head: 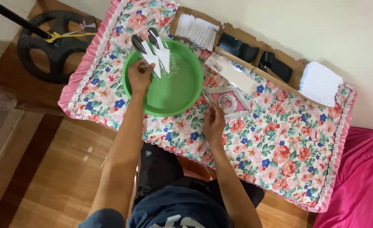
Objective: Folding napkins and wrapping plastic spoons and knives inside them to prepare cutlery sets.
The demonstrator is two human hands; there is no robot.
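- Two clear plastic packets of black spoons with white napkins [155, 52] lie in the round green plastic basin [182, 90], at its far rim.
- Left hand [139, 76], fingers curled, pinches the near edge of one packet over the basin.
- Right hand [214, 123] rests on the floral tablecloth [279, 139] just beside the basin; its fingers bend, but whether they hold anything cannot be told.
- Long white sleeve packet [233, 75] lies just beyond the basin, near the brown cardboard tray [254, 42] of white napkin stacks and black cutlery.
- Judgement: a light grip on the wrapper edge, with the packet laid flat beside its neighbour, keeps both from sliding.
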